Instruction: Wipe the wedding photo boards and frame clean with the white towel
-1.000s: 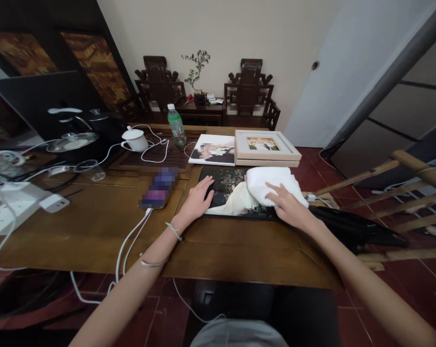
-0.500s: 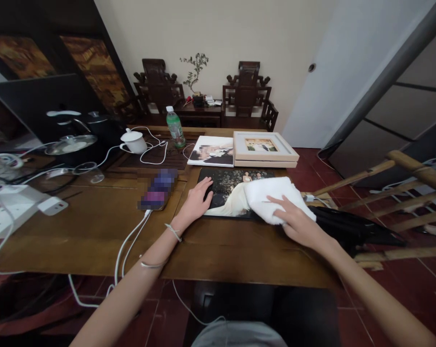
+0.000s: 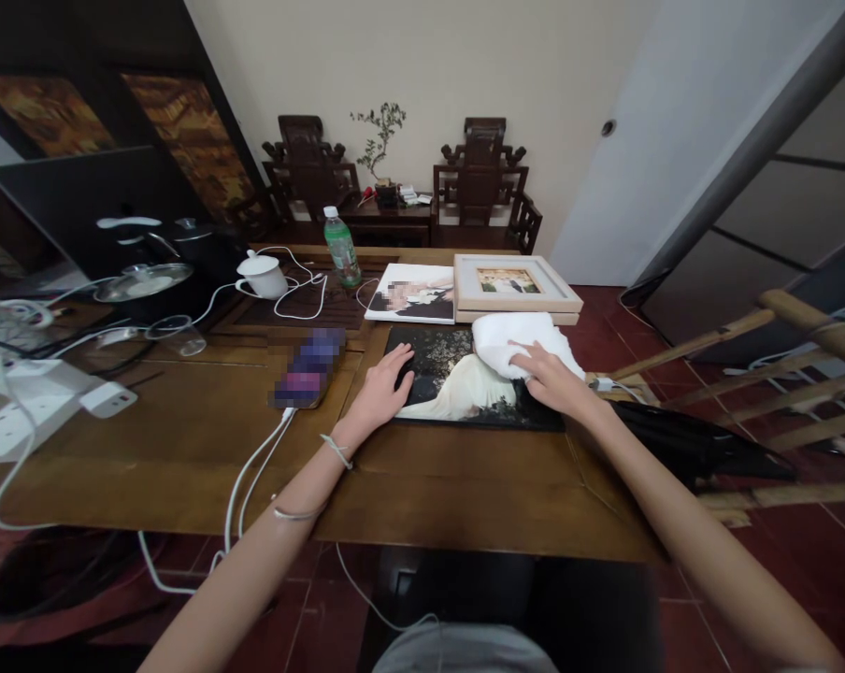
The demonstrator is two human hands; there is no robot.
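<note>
A dark wedding photo panel lies flat on the wooden table; a pale, flowing dress spreads across its picture. On its left edge rests my left hand, fingers stretched out and holding nothing. My right hand grips a folded white towel and presses it onto the panel's upper right part. The towel hides that corner and the figures there. Just behind the panel are a white-covered photo album or print and a light wooden picture frame.
Left of the panel lies a phone with white charging cables. Farther left are a clear plastic cup, a lidded white mug, a power strip and a pot. A green bottle stands behind. Bamboo poles stand right of the table.
My right hand has pushed the white towel away from me and slightly left, uncovering the panel's lower right part. My left hand has stayed in place.
</note>
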